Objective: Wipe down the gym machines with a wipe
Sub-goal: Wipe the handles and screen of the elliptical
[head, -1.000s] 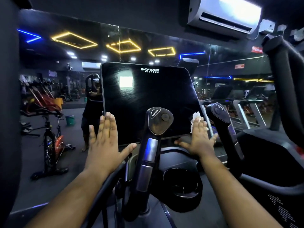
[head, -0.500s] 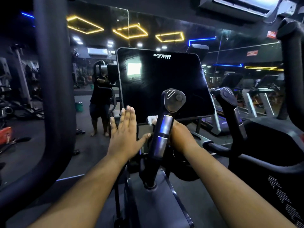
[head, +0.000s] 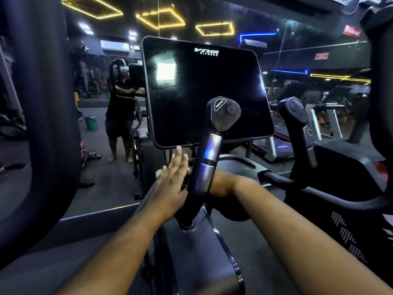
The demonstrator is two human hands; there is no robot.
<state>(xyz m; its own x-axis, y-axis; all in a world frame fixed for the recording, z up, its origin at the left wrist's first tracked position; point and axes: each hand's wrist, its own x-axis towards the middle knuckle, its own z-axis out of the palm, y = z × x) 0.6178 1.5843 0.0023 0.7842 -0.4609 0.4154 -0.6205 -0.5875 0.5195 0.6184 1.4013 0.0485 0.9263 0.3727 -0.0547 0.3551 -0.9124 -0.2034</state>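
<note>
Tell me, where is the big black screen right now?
In the head view, the black screen stands at the centre, facing the person, just above the open left hand. The near handle with the round knob rises in front of its lower right part.

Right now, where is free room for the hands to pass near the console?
Free: the gap between the near handle and the far handle, in front of the screen. Crowded: under the screen's lower left corner, where the left hand and the right hand meet around the near handle.
</note>
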